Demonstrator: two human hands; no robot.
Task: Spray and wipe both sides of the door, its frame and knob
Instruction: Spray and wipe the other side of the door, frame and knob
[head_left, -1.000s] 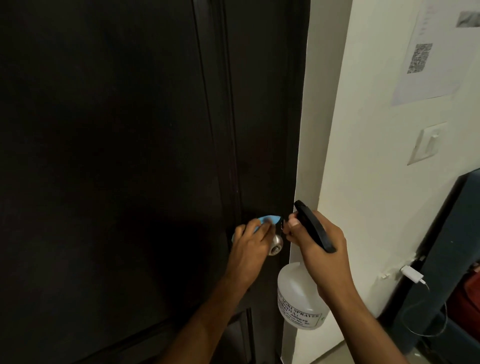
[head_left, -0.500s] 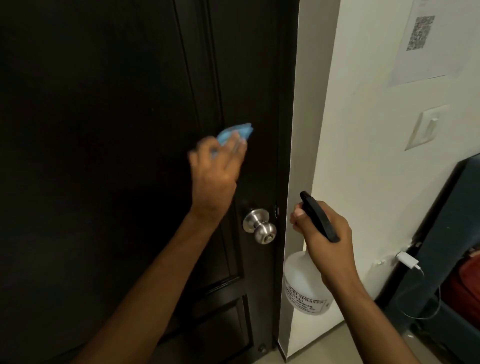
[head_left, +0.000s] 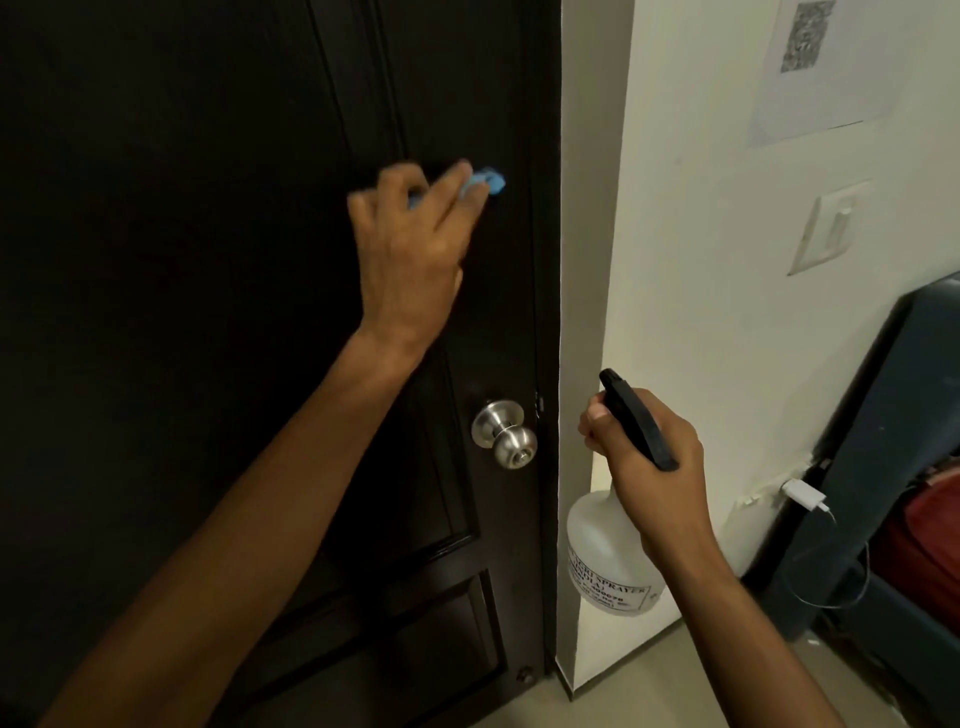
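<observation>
A dark panelled door (head_left: 182, 312) fills the left of the view, shut against its dark frame (head_left: 545, 260). My left hand (head_left: 415, 254) presses a blue cloth (head_left: 124, 182) flat against the door, well above the silver knob (head_left: 506, 436). Only the cloth's right tip shows past my fingers. To the right of the knob, my right hand (head_left: 649, 467) grips the black trigger head of a white spray bottle (head_left: 602, 561), which hangs below my fist beside the frame.
A cream wall (head_left: 727, 260) runs right of the frame, with a light switch (head_left: 831, 228) and a taped paper sheet (head_left: 810, 67). A charger and cable (head_left: 805, 499) hang by a dark blue piece of furniture (head_left: 883, 415) at the right.
My left hand left the knob with the cloth, rose up the door and now slides right toward the frame. My right hand with the bottle has stayed almost still.
</observation>
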